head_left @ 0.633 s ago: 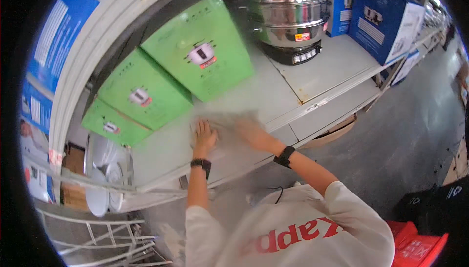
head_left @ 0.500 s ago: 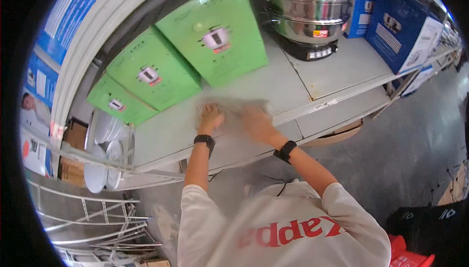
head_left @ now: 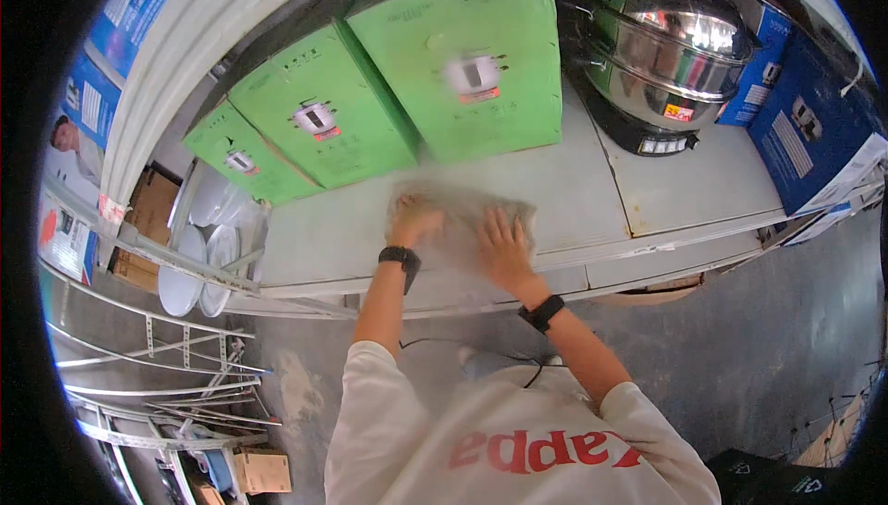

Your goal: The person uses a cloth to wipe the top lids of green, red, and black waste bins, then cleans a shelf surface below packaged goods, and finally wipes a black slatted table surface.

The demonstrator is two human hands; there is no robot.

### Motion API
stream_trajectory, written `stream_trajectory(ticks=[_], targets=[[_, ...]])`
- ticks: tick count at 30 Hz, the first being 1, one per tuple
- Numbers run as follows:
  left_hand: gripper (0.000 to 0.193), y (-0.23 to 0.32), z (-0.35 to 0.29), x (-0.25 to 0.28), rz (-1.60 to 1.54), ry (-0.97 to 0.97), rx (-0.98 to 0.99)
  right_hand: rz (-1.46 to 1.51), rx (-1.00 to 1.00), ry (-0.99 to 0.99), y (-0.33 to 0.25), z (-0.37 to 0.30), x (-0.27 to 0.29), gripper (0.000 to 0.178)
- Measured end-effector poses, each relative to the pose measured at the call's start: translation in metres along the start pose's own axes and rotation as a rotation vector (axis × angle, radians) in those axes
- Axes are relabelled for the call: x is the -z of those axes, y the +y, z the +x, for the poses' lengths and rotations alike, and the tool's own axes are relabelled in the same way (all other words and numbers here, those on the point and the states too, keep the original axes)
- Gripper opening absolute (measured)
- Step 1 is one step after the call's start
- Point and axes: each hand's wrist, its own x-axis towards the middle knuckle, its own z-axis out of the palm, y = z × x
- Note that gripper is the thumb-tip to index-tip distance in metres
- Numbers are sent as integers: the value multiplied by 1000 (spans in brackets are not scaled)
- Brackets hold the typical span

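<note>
A greyish cloth [head_left: 462,198], blurred, lies spread on the pale metal shelf [head_left: 314,244] in front of me. My right hand [head_left: 505,248] rests flat on its right part, fingers stretched and apart. At the cloth's left end is my left hand [head_left: 413,226]; motion smears its fingers, so its grip is unclear. Just behind the hands stands a large green carton [head_left: 472,61] with a pot pictured on it. Two more green cartons, a middle one [head_left: 324,112] and a smaller one [head_left: 242,155], stand to its left.
A steel tiered steamer [head_left: 661,66] on a black base stands at the right, beside blue cartons [head_left: 814,130]. White round plates [head_left: 190,274] are stacked at the shelf's left end. Metal racks [head_left: 166,366] stand lower left. A cable [head_left: 462,343] crosses below the shelf edge.
The view has shifted, so the cartons and steamer appear larger and farther right. Both hands stay on the cloth; the right hand's spread fingers now show more clearly, while the left is more blurred.
</note>
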Motion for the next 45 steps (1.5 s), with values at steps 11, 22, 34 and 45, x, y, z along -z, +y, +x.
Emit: stream_trajectory(ticks=[11, 22, 34, 45], targets=[[77, -29, 31, 27, -120, -125, 308, 64, -108, -167, -48, 50, -3, 53], [85, -42, 45, 13, -154, -30, 297, 136, -200, -77, -49, 71, -26, 53], [78, -80, 24, 2, -88, 19, 115, 49, -235, -137, -79, 81, -23, 66], [84, -209, 7, -33, -131, -4, 369, 142, -81, -69, -180, 111, -53, 72]])
